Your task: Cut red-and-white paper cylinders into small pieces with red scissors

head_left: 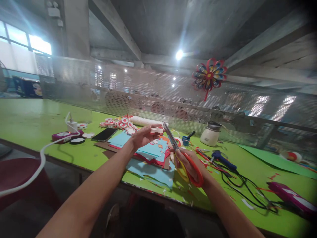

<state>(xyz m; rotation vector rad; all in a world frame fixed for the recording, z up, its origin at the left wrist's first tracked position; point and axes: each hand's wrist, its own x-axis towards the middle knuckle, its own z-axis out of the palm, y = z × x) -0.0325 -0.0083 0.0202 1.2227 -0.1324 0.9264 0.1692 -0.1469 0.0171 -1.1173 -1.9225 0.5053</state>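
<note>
Over the green table (32, 122), both bare hands are up and working. Left hand (143, 136) is raised, fingers curled in a light pinch around a small paper piece (156, 130), white with red showing on it, held level just above the paper stack. Right hand (189, 163) sits lower and nearer the table's front edge, fingers threaded through the orange-red handles and gripping the scissors (183, 155); the blades angle up and left, their tips right at the paper piece, touching or nearly so, too blurred to call whether the blades are parted. Beneath the hands lies a loose stack of light blue and red sheets (151, 162) on brown card, small scraps scattered around it. Behind the left hand, a cluster of red-and-white round discs (119, 124) and a white roll. Off to the left, a dark phone (104, 134) lies flat beside a white cable. To the right, a blue-handled tool (224, 159) with tangled black cord, and a small white pot (210, 135) further back. A colourful paper pinwheel (209, 75) hangs on the mesh screen behind.
</note>
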